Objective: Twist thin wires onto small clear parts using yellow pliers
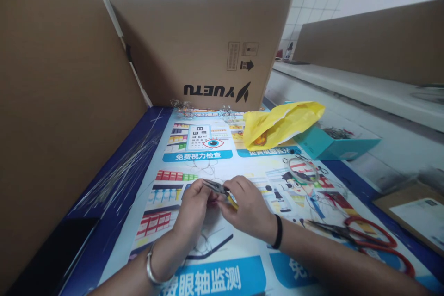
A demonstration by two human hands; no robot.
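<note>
My right hand (244, 203), with a black band at the wrist, is wrapped round pliers (217, 187) with yellow on the handles. The plier jaws point left and reach the fingertips of my left hand (194, 203), which wears a silver bangle at the wrist. The fingers of my left hand are pinched together at the jaws; what they hold is too small to make out. Both hands are close together above a printed sheet (204, 166). Thin wire loops lie on the sheet around them.
Red-handled scissors (371, 236) lie at the right. Behind are a yellow bag (284, 122), a teal box (340, 145) of metal pieces and a wire coil (303, 169). Thin wires (118, 173) lie at left. Cardboard panels (201, 51) stand behind and left.
</note>
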